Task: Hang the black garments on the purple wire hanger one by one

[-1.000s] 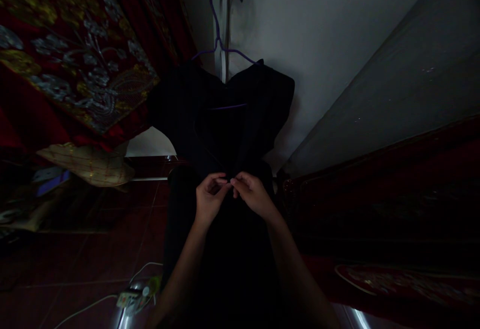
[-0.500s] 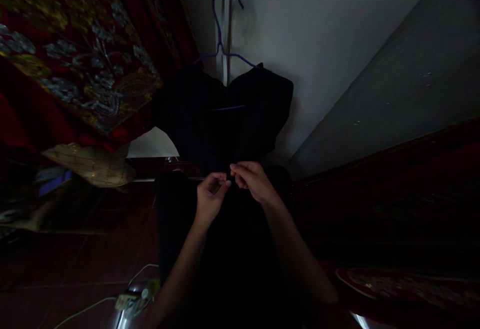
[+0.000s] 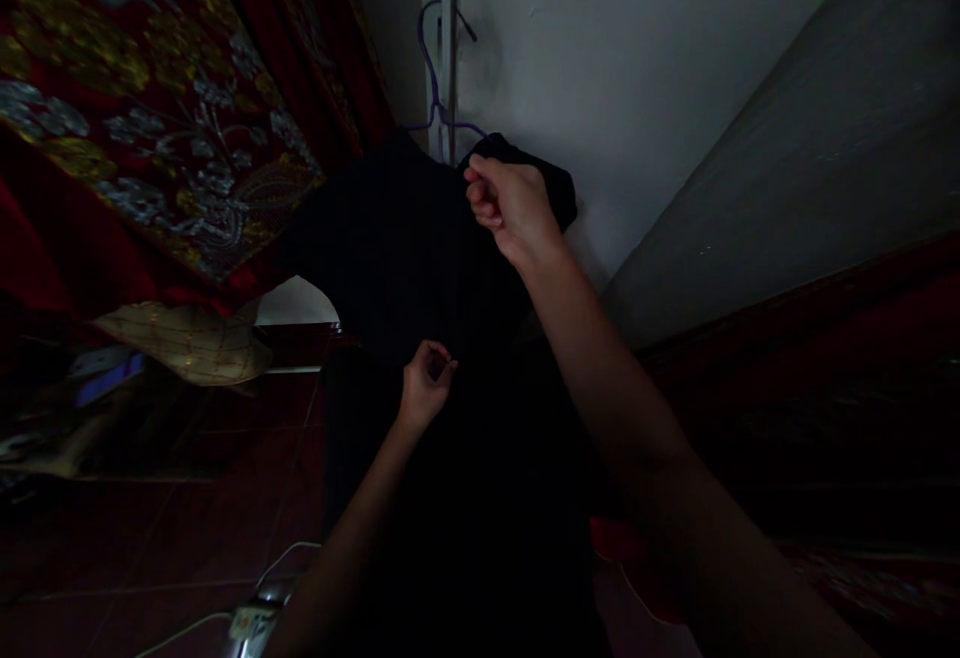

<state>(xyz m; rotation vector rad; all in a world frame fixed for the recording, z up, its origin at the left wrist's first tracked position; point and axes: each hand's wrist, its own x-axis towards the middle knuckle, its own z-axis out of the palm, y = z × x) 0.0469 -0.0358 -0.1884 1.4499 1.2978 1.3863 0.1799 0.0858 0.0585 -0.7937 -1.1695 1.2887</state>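
A dark, short-sleeved shirt [image 3: 382,228] hangs on a purple hanger [image 3: 436,110], its lower part spread down towards my lap. My left hand [image 3: 424,388] is closed in a pinch at the shirt's front, thumb and index fingertip together on the dark cloth. Higher up, near the collar and the right shoulder of the shirt, my right hand [image 3: 514,203] is raised with its fingers curled and the thumb pressed against them. Whatever sits between those fingertips is too small and dark to make out.
Red cloth with gold and silver embroidery [image 3: 210,138] hangs at the left. Below it are a beige cushion-like cloth [image 3: 187,338] and a shelf with blurred items. A power strip [image 3: 251,623] with white cable lies on the red tiled floor [image 3: 247,498]. A pale wall [image 3: 600,58] stands behind.
My right hand has risen from beside the left hand up to collar height. My left hand has stayed at the shirt front. The shirt's open neck now looks closed over.
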